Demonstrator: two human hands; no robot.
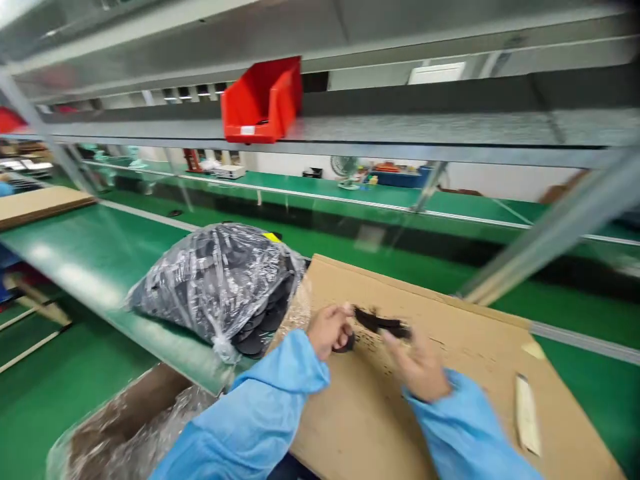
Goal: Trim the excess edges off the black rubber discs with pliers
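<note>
Showing blurred between left hand (326, 331) and right hand (423, 367), black strip (373, 323); dark piece (346, 345) part-hidden by left fingers (340, 329). Left curled, right angled inward, loosely bent; cannot tell whether fingers grip.

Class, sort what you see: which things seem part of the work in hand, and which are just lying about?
Likely part of the work:
blurred black curved piece, between left hand and right hand
cardboard sheet below them
clear plastic bag of dark parts

Apparently just lying about:
red bin on the shelf
green fan behind
pale strip on the sheet
</note>
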